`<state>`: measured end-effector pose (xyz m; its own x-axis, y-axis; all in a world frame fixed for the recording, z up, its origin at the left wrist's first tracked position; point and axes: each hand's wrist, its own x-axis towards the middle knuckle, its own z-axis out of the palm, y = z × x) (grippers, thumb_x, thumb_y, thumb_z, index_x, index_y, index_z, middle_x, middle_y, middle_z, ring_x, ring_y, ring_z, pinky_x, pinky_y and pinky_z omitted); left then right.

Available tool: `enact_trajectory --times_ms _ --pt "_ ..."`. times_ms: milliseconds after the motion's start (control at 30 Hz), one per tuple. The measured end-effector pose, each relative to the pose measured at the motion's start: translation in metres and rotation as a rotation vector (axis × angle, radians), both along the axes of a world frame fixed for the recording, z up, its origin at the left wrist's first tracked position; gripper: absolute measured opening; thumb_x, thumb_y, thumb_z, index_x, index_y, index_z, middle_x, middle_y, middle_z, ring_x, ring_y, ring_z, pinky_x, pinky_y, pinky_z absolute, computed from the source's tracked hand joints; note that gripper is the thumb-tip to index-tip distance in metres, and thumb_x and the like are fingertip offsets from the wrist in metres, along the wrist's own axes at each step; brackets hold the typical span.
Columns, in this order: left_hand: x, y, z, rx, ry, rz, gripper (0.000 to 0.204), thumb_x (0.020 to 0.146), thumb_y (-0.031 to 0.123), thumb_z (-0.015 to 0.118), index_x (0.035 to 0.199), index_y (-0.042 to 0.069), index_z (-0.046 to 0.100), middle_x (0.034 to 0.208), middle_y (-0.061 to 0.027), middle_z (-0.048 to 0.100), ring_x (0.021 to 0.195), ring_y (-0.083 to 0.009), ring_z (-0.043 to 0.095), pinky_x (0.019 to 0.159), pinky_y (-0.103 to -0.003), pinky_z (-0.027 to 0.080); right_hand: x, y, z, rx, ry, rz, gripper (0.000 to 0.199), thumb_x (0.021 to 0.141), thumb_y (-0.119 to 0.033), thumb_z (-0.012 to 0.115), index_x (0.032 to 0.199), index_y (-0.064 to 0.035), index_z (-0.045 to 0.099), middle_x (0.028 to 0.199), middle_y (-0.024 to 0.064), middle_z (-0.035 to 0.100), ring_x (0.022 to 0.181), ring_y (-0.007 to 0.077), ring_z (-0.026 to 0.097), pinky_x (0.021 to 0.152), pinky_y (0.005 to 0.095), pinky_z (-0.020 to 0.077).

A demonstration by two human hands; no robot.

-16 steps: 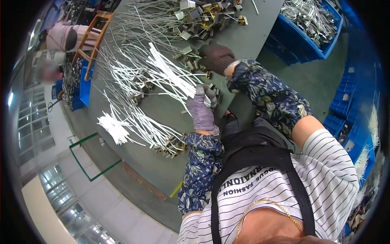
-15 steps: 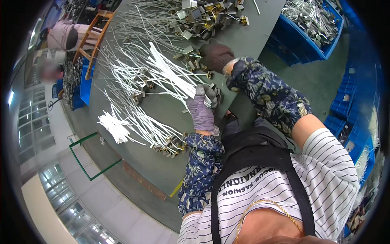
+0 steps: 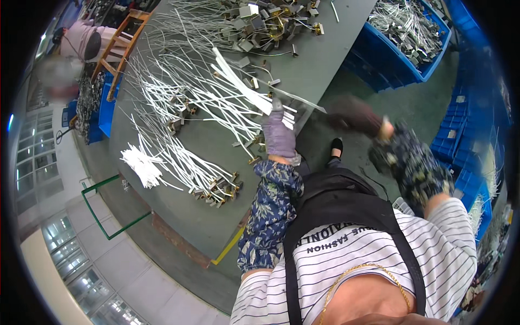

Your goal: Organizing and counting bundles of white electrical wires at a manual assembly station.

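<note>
My left hand (image 3: pixel 279 132), in a purple-grey glove, is closed around a bundle of white-sleeved wires (image 3: pixel 244 86) at the table's near edge. The bundle's short ends poke out on the right side of the hand. My right hand (image 3: pixel 355 116), in a dark maroon glove, is out past the table edge and smeared by motion, so its fingers are not clear. A thin pale wire (image 3: pixel 298 99) stretches from above the bundle toward that hand; whether the hand grips it I cannot tell. More white wires with small metal-cased ends (image 3: pixel 214 189) lie left of my left hand.
A heap of wires with metal blocks (image 3: pixel 271 27) covers the far part of the grey table (image 3: pixel 179 214). A blue crate (image 3: pixel 390 67) full of similar parts stands at the right. More blue crates (image 3: pixel 455 124) line the right side. At the far left are a person (image 3: pixel 81 40) and a wooden stool (image 3: pixel 122 49).
My right hand has swung right, away from the metal-ended wires and off the table. My left hand keeps hold of the bundle, its fingers turned more upward. The pale wire now reaches across the edge.
</note>
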<state>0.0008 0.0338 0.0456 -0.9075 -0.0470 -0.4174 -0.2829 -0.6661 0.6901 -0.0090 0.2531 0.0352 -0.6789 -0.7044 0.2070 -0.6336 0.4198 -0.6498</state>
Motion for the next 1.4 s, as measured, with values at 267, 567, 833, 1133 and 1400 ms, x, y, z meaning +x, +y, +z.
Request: enact_trajectory --times_ms 267,567,833,1133,1400 --pt "-0.030 0.008 -0.015 -0.457 -0.091 0.095 0.035 0.090 0.032 0.065 0.102 -0.001 0.061 0.083 -0.0077 0.065 0.061 -0.0175 0.060 0.054 -0.031 0.053 0.267 0.165 -0.070 0.591 -1.114 -0.623 0.030 0.085 -0.028 0.059 0.072 -0.0007 0.062 0.068 0.0121 0.064 0.061 0.0231 0.059 0.059 0.0380 0.0461" --pt "-0.060 -0.007 0.056 -0.241 0.101 0.235 0.031 0.094 0.029 0.058 0.103 0.000 0.054 0.096 -0.0143 0.064 0.083 -0.0273 0.065 0.072 -0.039 0.059 0.259 0.168 -0.053 0.169 -1.241 -0.927 0.033 0.084 -0.031 0.063 0.087 0.0017 0.066 0.071 0.0072 0.061 0.067 0.0156 0.055 0.063 0.0323 0.0431" --pt "-0.068 -0.044 0.048 -0.203 0.165 0.224 0.017 0.092 0.015 0.055 0.098 -0.001 0.054 0.097 -0.0189 0.063 0.089 -0.0314 0.066 0.081 -0.047 0.059 0.252 0.162 -0.051 0.074 -1.252 -0.962 0.034 0.083 -0.030 0.063 0.092 0.0029 0.066 0.073 0.0077 0.061 0.069 0.0165 0.054 0.064 0.0324 0.0433" --pt "-0.057 -0.078 0.034 -0.147 0.107 0.359 0.031 0.089 0.023 0.065 0.103 -0.002 0.054 0.096 -0.0189 0.063 0.086 -0.0341 0.064 0.080 -0.051 0.058 0.240 0.156 -0.051 0.034 -1.281 -0.886 0.027 0.082 -0.024 0.065 0.087 0.0032 0.067 0.070 0.0057 0.060 0.065 0.0147 0.054 0.060 0.0316 0.0428" --pt "-0.044 -0.076 0.038 -0.158 0.063 0.445 0.023 0.091 0.018 0.061 0.100 -0.002 0.054 0.089 -0.0168 0.061 0.076 -0.0285 0.062 0.076 -0.052 0.059 0.227 0.156 -0.047 0.120 -1.321 -0.862 0.028 0.083 -0.024 0.067 0.089 0.0028 0.067 0.073 0.0065 0.062 0.068 0.0146 0.055 0.062 0.0313 0.0442"
